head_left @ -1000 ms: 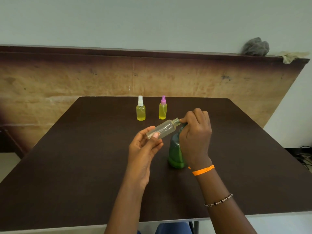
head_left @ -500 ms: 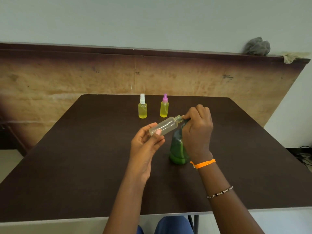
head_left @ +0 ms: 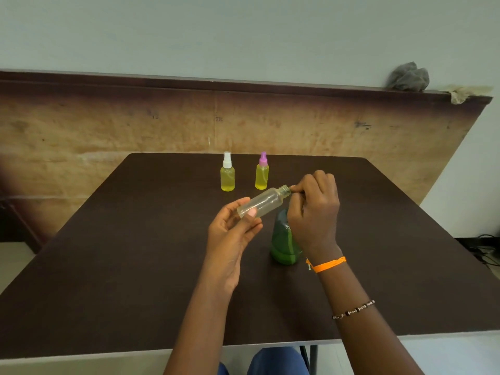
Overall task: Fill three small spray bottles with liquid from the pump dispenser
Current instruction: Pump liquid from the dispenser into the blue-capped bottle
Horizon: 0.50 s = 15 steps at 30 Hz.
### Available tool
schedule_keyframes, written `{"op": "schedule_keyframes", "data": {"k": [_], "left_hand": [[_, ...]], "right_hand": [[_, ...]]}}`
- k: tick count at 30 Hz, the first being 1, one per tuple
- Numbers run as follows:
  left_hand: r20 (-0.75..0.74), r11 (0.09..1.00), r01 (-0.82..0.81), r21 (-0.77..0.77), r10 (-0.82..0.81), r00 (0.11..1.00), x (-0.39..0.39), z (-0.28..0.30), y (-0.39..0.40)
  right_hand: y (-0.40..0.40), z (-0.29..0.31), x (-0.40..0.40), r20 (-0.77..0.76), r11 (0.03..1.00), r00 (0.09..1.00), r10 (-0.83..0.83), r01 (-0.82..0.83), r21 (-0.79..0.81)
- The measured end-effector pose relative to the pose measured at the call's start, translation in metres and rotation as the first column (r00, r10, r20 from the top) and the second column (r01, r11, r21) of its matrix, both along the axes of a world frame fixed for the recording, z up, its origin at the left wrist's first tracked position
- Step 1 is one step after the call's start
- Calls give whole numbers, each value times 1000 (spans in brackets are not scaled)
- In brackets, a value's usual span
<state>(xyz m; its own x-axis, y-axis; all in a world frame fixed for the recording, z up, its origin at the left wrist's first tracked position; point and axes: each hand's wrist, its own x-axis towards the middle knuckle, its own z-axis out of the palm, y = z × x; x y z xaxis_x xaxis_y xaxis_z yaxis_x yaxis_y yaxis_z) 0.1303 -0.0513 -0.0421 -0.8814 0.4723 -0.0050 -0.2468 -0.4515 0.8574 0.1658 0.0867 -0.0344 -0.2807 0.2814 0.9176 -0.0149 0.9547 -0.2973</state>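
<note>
My left hand (head_left: pixel 232 234) holds a clear uncapped small bottle (head_left: pixel 263 201), tilted with its open neck pointing right toward the pump. My right hand (head_left: pixel 315 209) curls over the top of the green pump dispenser (head_left: pixel 284 242), hiding the pump head; its fingertips sit right at the bottle's neck. Two small spray bottles full of yellow liquid stand upright farther back: one with a white cap (head_left: pixel 227 172) and one with a purple cap (head_left: pixel 262 171).
The dark brown table (head_left: pixel 135 253) ends at a near edge just above my knees. A worn wooden board (head_left: pixel 108 125) leans on the wall behind it, with a grey rag (head_left: pixel 408 77) on its top edge. Cables lie on the floor at the right.
Both hands stay at the dispenser with the clear bottle at the spout; their pose barely differs. The view has shifted slightly.
</note>
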Motion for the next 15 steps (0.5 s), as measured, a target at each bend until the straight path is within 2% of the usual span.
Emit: {"op": "schedule_keyframes", "data": {"k": [7, 15], "left_hand": [[9, 1000, 7, 4, -7, 1000, 2, -2, 0], [1, 1000, 0, 10, 0, 1000, 3, -1, 1]], "right_hand": [[-1, -13, 1, -23, 1000, 999, 22, -22, 17], [-1, 0, 7, 31, 999, 999, 38, -39, 22]]}}
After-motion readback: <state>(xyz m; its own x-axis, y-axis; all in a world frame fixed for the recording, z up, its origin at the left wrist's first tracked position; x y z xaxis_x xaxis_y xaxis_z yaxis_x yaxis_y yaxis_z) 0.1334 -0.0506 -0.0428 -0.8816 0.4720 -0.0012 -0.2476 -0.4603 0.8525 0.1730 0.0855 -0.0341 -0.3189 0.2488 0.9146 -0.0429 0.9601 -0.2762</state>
